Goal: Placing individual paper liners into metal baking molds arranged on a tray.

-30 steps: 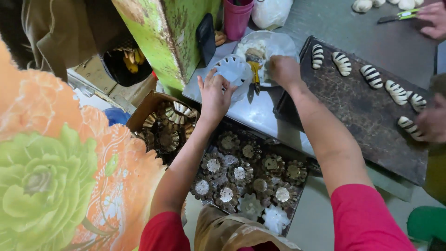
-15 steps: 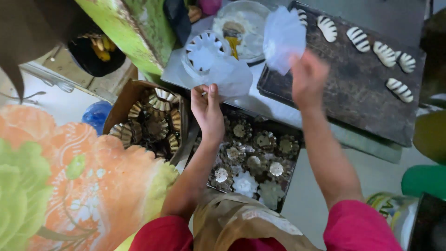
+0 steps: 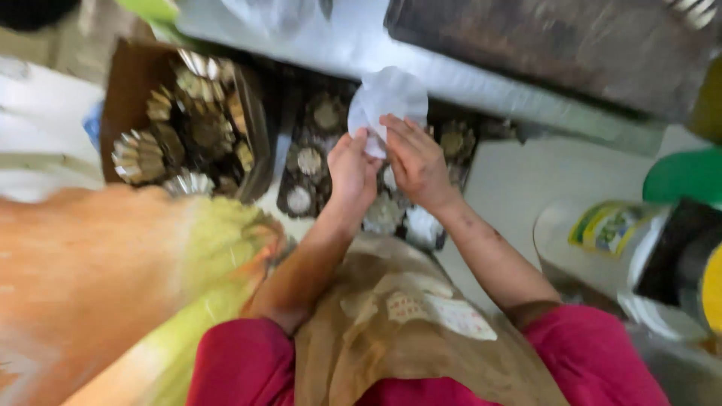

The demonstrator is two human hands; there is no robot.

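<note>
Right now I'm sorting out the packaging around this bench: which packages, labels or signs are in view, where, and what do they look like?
Cardboard box: upper left, brown, open, full of fluted metal moulds.
White container: lower right, rounded, too blurred to tell its kind.
Label: on that container, rectangular, yellow and green.
Printed patch: on the brown apron, pale, blurred.
No signs or screens.

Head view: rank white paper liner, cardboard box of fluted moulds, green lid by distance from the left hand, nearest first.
1. White paper liner: pinched by the left hand, just above it.
2. Cardboard box of fluted moulds: to the left, apart from the hand.
3. Green lid: far right edge, beyond the right hand.
</note>
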